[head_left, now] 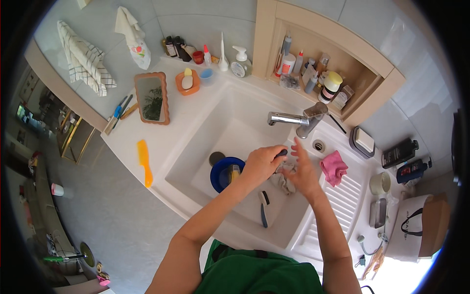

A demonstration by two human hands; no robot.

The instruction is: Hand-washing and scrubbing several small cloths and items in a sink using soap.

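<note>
Over the sink (196, 169), my left hand (262, 165) is closed around a small dark object (281, 153), of which only the end shows. Just to its right, my right hand (304, 171) holds nothing, its fingers apart. Below both hands, a crumpled whitish cloth (283, 182) lies in the basin, partly covered by them. A scrub brush with a blue-grey handle (264, 215) rests on the sink bottom nearer to me. Left of my left hand sits a blue bowl (214, 177) with a clear and yellow item (234, 172) inside. The chrome faucet (289, 118) reaches over the basin beyond my hands.
A pink cloth (334, 168) lies on the ridged washboard (338, 201) at right, near a soap box (362, 142). On the left ledge are a yellow comb (144, 164), a framed mirror (152, 99) and an orange soap dish (196, 88). Bottles fill the wall niche (342, 63).
</note>
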